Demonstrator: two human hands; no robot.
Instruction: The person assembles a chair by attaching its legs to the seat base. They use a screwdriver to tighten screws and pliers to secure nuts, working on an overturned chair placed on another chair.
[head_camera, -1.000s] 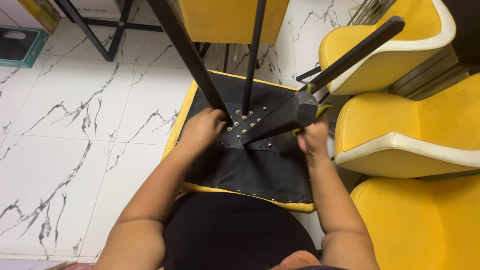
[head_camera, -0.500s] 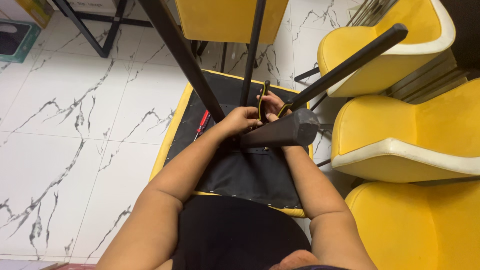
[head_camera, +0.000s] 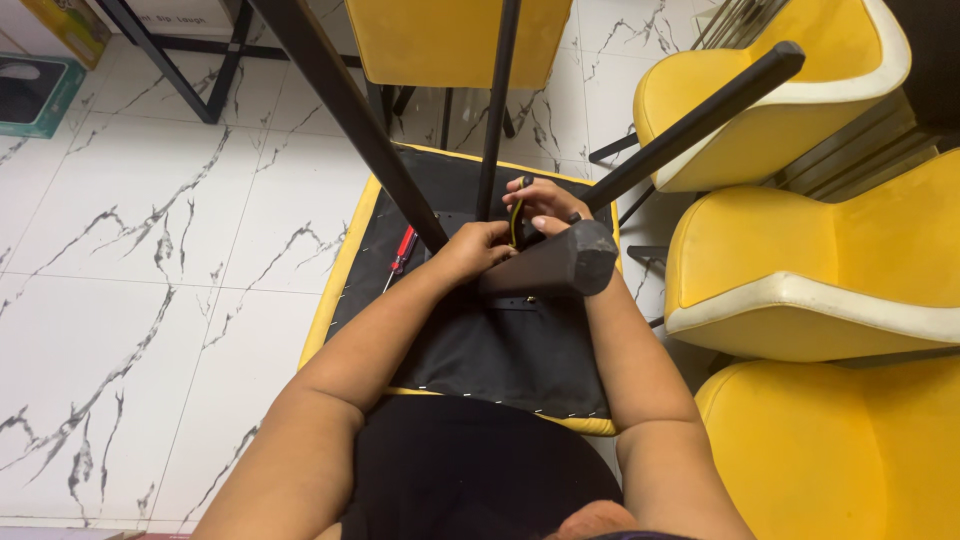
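A yellow chair (head_camera: 470, 340) lies upside down on the white marble floor (head_camera: 150, 280), its black underside facing up and its black legs (head_camera: 360, 120) sticking up. The person bends over it with both hands at the middle, where the legs join the seat.

The right hand (head_camera: 545, 205) has its fingers closed on a small tool with a yellow and black handle (head_camera: 516, 215), held just at the leg joint. The left hand (head_camera: 475, 250) sits right beside it, fingers curled down on the black bottom, but I cannot tell if it holds anything.

A red screwdriver (head_camera: 403, 250) lies on the chair's underside, near the left hand.

I think this is the step of fixing the legs on. The tool needs to stay straight on its spot while the left hand keeps things steady.

More yellow chairs (head_camera: 800, 270) stand on the right.
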